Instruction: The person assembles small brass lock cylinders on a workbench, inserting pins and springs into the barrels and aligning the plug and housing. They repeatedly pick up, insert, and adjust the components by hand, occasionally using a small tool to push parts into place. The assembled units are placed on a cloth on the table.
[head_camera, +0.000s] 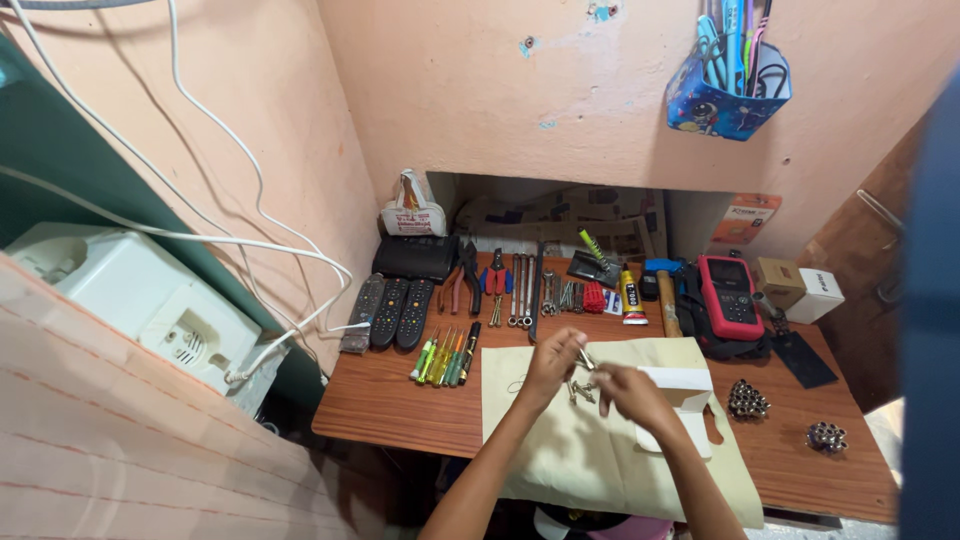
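You are sorting small metal screws (580, 390) over the cream cloth (560, 440) spread on the worktop (390, 400). Your left hand (553, 362) is pinched shut on one small metal piece at its fingertips, and your right hand (628, 392) is curled just beside it; whether it grips anything, I cannot tell. The loose screws lie on the cloth directly between and under both hands.

As I judge it, you are mid-pick, so the next move calls for a fine pinch and a steady wrist, since the pieces are small and roll easily.

Just beyond your right hand lies an open white carton (690, 395). Farther out past it stand a small brown box (779, 281) and a white box (822, 294), side by side. An orange flat package (745, 218) leans on the wall beyond them. A yellow glue tube (631, 296) with a dark label lies beyond your hands.
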